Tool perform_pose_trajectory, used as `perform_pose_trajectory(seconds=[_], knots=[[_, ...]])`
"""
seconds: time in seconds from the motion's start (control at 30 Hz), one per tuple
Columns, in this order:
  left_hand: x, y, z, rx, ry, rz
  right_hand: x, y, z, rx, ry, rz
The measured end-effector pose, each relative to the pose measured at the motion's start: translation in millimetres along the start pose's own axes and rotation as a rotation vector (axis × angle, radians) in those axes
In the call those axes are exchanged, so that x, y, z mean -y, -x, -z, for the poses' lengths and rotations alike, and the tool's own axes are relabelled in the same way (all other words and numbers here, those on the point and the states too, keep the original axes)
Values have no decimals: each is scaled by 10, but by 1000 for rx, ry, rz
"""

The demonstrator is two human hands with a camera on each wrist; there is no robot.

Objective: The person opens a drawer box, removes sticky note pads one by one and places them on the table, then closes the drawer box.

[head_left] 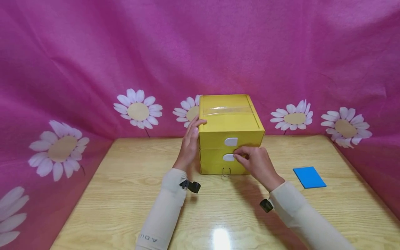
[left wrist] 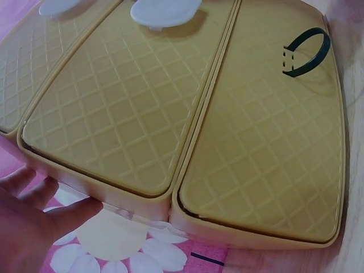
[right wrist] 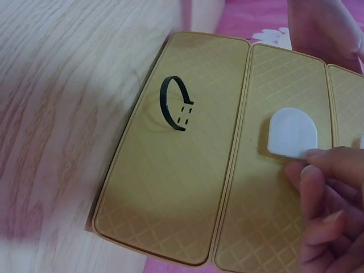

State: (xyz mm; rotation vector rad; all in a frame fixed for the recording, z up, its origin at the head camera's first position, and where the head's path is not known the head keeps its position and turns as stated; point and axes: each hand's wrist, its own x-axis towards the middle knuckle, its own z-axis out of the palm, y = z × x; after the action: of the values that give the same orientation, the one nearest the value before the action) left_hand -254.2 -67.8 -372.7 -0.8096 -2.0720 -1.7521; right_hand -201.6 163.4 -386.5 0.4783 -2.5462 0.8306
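- The right-hand grip (head_left: 259,164) pinches a rounded white tab (head_left: 228,157), apparently plastic, with thumb and finger at its three-o'clock edge in the head view.
- The tab juts from the middle drawer front of a yellow, box-shaped, three-drawer cabinet (head_left: 229,121) that stands on the pale wood-grain surface (head_left: 125,194), just off the head view's centre toward three o'clock.
- The cabinet looks light and fairly stiff, likely thin-walled plastic that could slide if tugged; the smooth, small tab may prove slippery.
- The surest hold appears to be thumb and finger on opposite faces of the tab, with another hand steadying the side wall.
- The left-hand grip (head_left: 188,146), fingers extended and clasping nothing, rests along the cabinet's nine-o'clock side, one fingertip at the top edge.
- The forearms, in pale sleeves (head_left: 303,208), reach in from five and seven o'clock.
- A flat blue square (head_left: 309,177) lies apart, toward four o'clock from the cabinet.
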Motion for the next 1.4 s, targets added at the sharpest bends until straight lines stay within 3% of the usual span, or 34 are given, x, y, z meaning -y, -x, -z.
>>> perform_pose_trajectory(seconds=[0.2, 0.5, 0.7, 0.93, 1.4], knots=[[265, -37, -23, -8, -1, -8, -11, 0, -13, 8, -6, -17], [293, -42, -21, -3, -17, -24, -10, 7, -21, 27, -25, -32], [224, -39, -9, 13, 19, -7, -16, 14, -29, 36, -36, -39], [-85, 9, 32, 38, 57, 15, -21, 9, -31, 49, -53, -29], [-94, 25, 46, 64, 87, 55, -22, 21, -20, 75, -46, -13]])
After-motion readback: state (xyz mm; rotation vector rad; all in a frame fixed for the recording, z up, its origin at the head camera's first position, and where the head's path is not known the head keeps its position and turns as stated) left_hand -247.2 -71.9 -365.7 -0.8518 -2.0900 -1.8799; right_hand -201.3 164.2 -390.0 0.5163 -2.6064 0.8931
